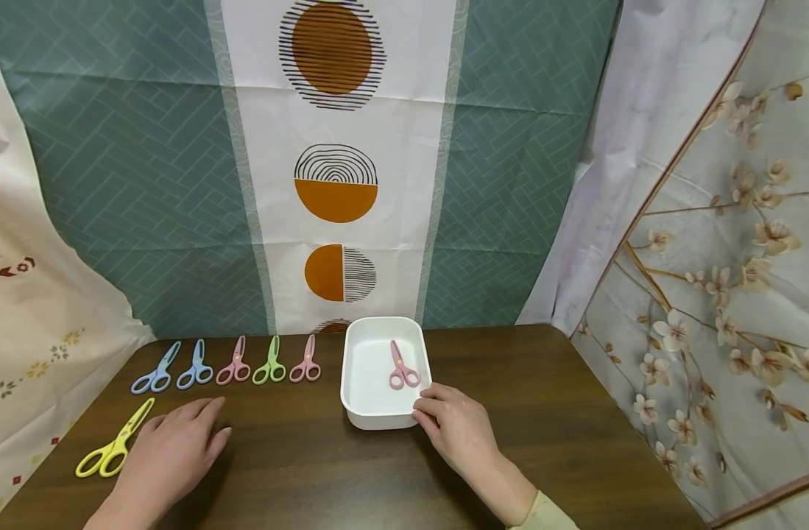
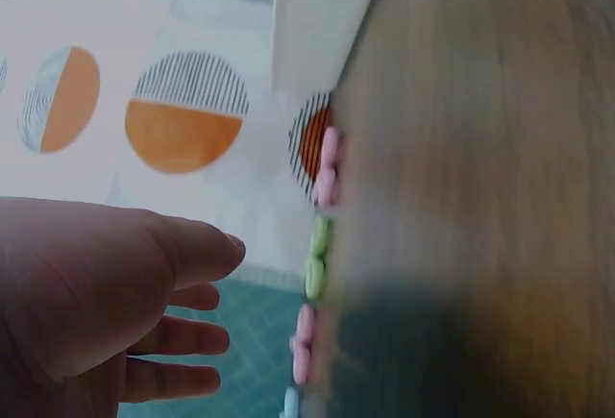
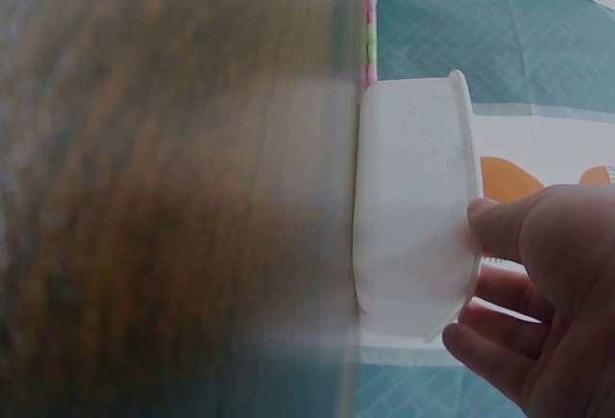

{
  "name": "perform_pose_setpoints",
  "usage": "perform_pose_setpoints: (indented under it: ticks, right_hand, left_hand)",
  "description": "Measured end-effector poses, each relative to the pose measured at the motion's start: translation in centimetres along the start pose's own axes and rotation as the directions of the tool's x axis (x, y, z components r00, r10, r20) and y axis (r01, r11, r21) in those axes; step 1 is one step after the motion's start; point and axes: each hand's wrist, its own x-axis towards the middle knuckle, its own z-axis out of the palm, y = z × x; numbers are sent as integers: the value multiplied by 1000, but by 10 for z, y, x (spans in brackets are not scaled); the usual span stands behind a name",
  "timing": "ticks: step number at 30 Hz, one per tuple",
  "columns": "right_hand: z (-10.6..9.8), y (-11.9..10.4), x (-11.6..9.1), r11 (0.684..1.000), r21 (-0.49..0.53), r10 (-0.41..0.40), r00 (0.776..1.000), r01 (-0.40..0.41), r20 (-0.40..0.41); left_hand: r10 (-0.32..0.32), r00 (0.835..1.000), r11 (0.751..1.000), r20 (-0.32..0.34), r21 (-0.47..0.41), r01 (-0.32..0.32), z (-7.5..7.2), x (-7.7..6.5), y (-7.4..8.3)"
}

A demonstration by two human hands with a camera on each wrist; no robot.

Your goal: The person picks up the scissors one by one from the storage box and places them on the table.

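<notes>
My right hand [image 1: 460,430] grips the near right corner of a white plastic container [image 1: 379,422], thumb and fingertips at its rim. Inside the container lies a pair of pink scissors [image 1: 400,366], blades pointing away. In the right wrist view the thumb [image 3: 495,229] meets the container's rim. My left hand [image 1: 172,453] is held over the table with nothing in it, its fingers loosely extended. Just left of that hand lies a pair of yellow scissors [image 1: 117,445], partly covered by it.
Along the table's back edge runs a row of scissors: two blue pairs [image 1: 159,373], a pink pair [image 1: 235,366], a green pair [image 1: 270,366] and another pink pair [image 1: 305,364]. A patterned cloth [image 1: 510,184] hangs behind the brown table [image 1: 543,412].
</notes>
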Motion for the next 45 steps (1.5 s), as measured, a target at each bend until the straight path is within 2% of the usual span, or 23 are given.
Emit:
perform_pose_setpoints:
  ticks: [9, 15, 26, 32, 38, 45]
  right_hand:
    - [0, -1, 2, 1000, 1, 4, 1000, -4, 19]
    - [-2, -1, 0, 1000, 0, 12, 1000, -12, 22]
    - [-1, 0, -1, 1000, 1, 13, 1000, -13, 16]
    - [-1, 0, 0, 1000, 0, 26, 999, -26, 34]
    - [-1, 0, 0, 1000, -3, 30, 999, -29, 37]
    - [-2, -1, 0, 1000, 7, 30, 999, -30, 35]
  left_hand:
    - [81, 994, 997, -77, 2, -81, -10, 10, 35]
    - [158, 977, 987, -141, 7, -158, -10, 12, 52]
    - [210, 969, 977, -128, -7, -212, -10, 21, 88]
    - [251, 954, 966, -166, -18, -257, -8, 28, 108]
    - [287, 942, 954, -175, -38, -297, -4, 36, 128]
    - [321, 929, 942, -186, -39, -333, -1, 45, 144]
